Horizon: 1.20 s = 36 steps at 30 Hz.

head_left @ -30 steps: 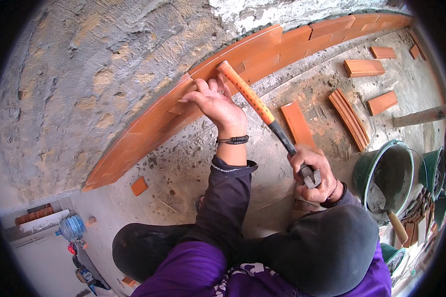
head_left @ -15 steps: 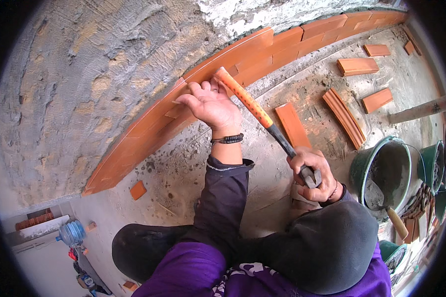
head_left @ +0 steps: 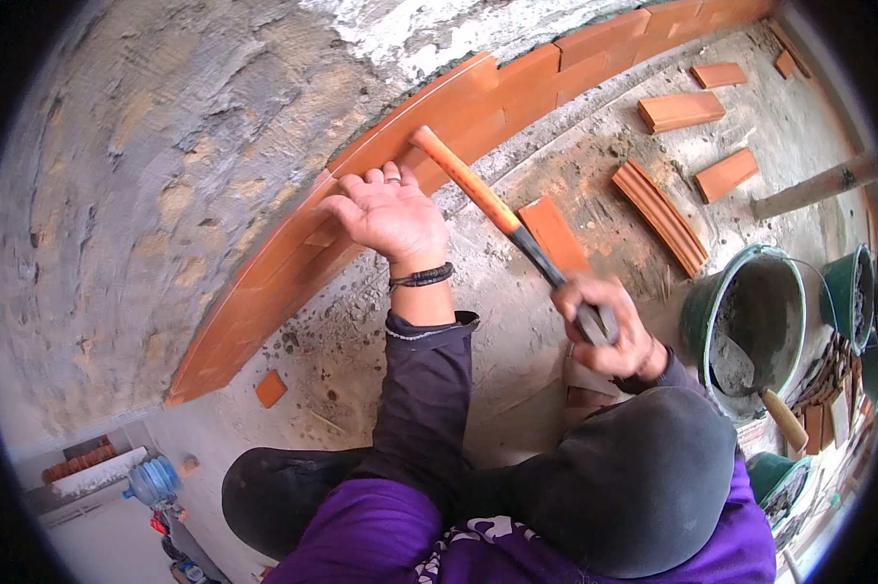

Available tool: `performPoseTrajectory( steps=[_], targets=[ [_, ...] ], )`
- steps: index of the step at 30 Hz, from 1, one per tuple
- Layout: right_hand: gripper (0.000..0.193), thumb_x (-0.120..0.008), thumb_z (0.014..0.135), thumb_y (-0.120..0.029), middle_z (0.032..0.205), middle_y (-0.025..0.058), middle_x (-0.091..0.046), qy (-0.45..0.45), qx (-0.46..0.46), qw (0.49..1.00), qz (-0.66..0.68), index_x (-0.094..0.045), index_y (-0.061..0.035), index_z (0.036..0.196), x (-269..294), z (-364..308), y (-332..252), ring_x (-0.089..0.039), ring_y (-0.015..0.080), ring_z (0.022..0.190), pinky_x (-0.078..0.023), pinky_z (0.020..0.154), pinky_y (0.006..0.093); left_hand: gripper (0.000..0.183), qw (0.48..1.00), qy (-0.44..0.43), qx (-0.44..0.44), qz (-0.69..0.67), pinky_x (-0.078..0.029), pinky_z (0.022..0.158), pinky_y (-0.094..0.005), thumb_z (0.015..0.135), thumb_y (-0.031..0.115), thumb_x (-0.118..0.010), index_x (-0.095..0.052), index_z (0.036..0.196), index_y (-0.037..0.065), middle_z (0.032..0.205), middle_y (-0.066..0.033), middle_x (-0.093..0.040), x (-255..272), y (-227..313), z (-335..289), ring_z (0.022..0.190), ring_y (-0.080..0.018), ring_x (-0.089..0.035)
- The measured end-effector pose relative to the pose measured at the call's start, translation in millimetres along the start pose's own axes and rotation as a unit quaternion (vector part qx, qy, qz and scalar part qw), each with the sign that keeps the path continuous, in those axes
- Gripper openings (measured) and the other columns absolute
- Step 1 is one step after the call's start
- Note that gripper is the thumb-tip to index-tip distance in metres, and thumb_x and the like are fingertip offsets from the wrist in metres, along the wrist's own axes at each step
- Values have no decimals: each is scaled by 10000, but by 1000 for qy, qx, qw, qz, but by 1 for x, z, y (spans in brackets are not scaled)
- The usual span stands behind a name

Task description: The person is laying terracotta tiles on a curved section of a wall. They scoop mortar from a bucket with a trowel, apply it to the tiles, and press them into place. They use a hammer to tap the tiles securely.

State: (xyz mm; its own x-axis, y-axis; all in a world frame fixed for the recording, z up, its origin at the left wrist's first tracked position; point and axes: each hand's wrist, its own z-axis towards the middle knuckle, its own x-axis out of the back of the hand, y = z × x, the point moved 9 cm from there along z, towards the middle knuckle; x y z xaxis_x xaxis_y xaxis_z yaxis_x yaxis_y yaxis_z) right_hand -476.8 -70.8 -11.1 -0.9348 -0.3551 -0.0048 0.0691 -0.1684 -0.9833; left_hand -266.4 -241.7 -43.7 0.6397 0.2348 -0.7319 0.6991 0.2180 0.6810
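My right hand (head_left: 622, 341) is closed round the head end of a hammer (head_left: 470, 187), whose metal head shows between the fingers. Its orange handle slants up and left, the butt end against or just in front of the orange clay tiles (head_left: 444, 102) set along the wall foot; I cannot tell whether it touches. My left hand (head_left: 397, 219) is open, palm up, its fingertips at the tile face just left of the handle end. No object is in this hand. Above the tiles is a rough mortar wall (head_left: 176, 185).
Loose flat tiles (head_left: 554, 237) and a ridged tile (head_left: 660, 218) lie on the dusty floor to the right. A green bucket (head_left: 694, 326) holds mortar and a wooden-handled trowel (head_left: 784, 420). More buckets stand beyond. A pole (head_left: 814, 188) crosses the far right. A blue water bottle (head_left: 153, 481) is lower left.
The view has shifted slightly, so most of the scene sits farther left. The hammer's handle end now stands a little clear of my left fingers, which it overlapped before. Both hands keep their poses.
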Motion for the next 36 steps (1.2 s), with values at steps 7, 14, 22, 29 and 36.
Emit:
performPoseTrajectory(
  steps=[7,14,22,29,36],
  targets=[
    [327,-689,589,-204,778,94,-520,-15,43,999,-26,-508,-61,821,0,-7,-8,-536,306,743,-414,676,367,964,999,-4,41,18,-163,1162,-491,906,787,-231,-163,1486,20,1402,-200,-291,-12,1,-1,1203,-296,-353],
    [331,-694,577,-195,802,98,-526,-14,52,998,-21,-504,-66,816,-4,6,-9,-538,308,746,-417,675,380,927,997,58,45,-7,-308,1070,-457,919,786,-223,-302,1390,-8,1311,-192,-371,-18,9,-4,1102,-269,-446],
    [336,-677,576,-218,766,99,-511,3,49,998,-26,-509,-54,816,12,3,-4,-536,301,732,-415,662,379,879,997,59,57,3,-293,970,-373,842,877,-272,-416,1095,47,944,-46,-285,-9,2,2,806,-187,-280],
    [306,-675,590,-211,758,94,-510,-13,57,998,-32,-505,-68,800,4,-6,-13,-522,309,708,-408,647,374,1137,997,29,70,17,35,1197,-462,842,860,-232,249,1520,84,1594,-229,30,-26,8,0,1396,-287,-175],
    [307,-669,565,-170,756,93,-502,7,73,996,-59,-497,-73,800,6,5,-16,-521,306,709,-395,632,370,1180,995,46,83,34,-77,1174,-424,820,884,-247,255,1516,74,1606,-221,68,-21,5,0,1451,-276,-104]
  ],
)
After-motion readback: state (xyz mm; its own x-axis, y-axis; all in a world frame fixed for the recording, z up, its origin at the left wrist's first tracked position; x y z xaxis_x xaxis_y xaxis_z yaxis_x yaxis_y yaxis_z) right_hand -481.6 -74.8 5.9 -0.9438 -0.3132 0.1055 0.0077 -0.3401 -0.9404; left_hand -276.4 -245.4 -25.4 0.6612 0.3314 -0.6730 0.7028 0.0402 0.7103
